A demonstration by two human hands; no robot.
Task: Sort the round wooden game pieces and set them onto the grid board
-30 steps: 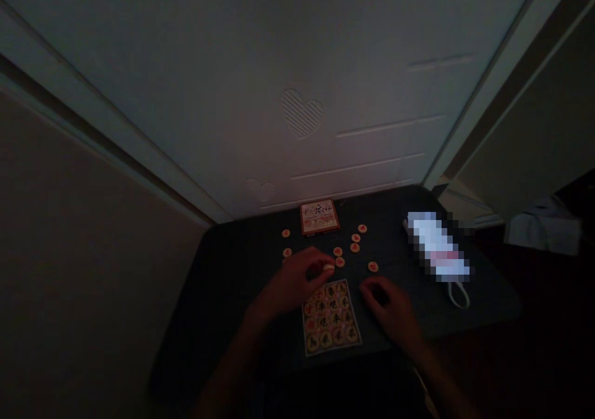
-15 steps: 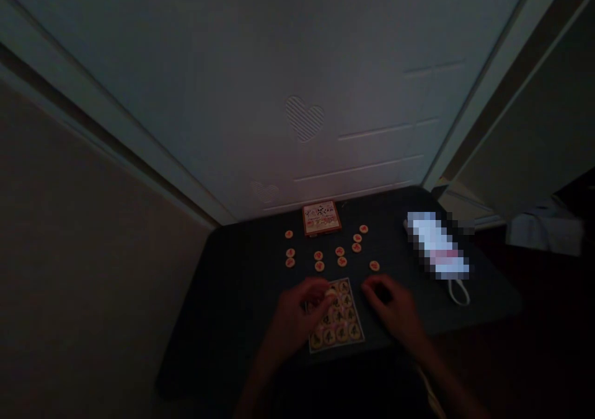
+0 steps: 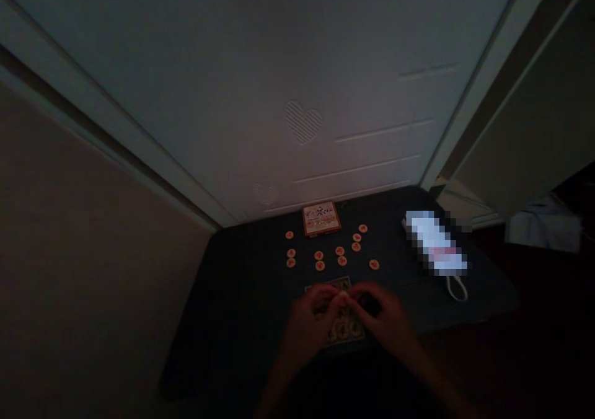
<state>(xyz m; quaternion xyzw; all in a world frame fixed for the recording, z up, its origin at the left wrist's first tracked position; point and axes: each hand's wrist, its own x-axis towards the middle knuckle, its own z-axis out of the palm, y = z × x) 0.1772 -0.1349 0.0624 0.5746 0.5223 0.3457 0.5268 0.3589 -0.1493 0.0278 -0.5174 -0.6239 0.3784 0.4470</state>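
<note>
My left hand (image 3: pixel 310 313) and my right hand (image 3: pixel 383 310) meet fingertip to fingertip, both closed in a pinch. Between them is a small round pale xiangqi piece (image 3: pixel 343 295); its face cannot be read. Directly below lies a square tray (image 3: pixel 361 337) with rows of similar pieces bearing dark characters, largely covered by my hands. Beyond the hands, several loose pieces with red markings lie on the dark table, among them a pair in the middle (image 3: pixel 319 261) and a single one to the right (image 3: pixel 374 264).
A flat printed box (image 3: pixel 321 218) lies at the back of the dark table (image 3: pixel 242 295), against a pale door (image 3: pixel 223 97) with embossed hearts. On the right lies a bright, pixelated object (image 3: pixel 434 242) with a white loop strap (image 3: pixel 458 289). The light is dim.
My right hand has moved left from beside the tray to meet my left hand. My left hand has shifted slightly right, and both now pinch the piece. The loose pieces have stayed put.
</note>
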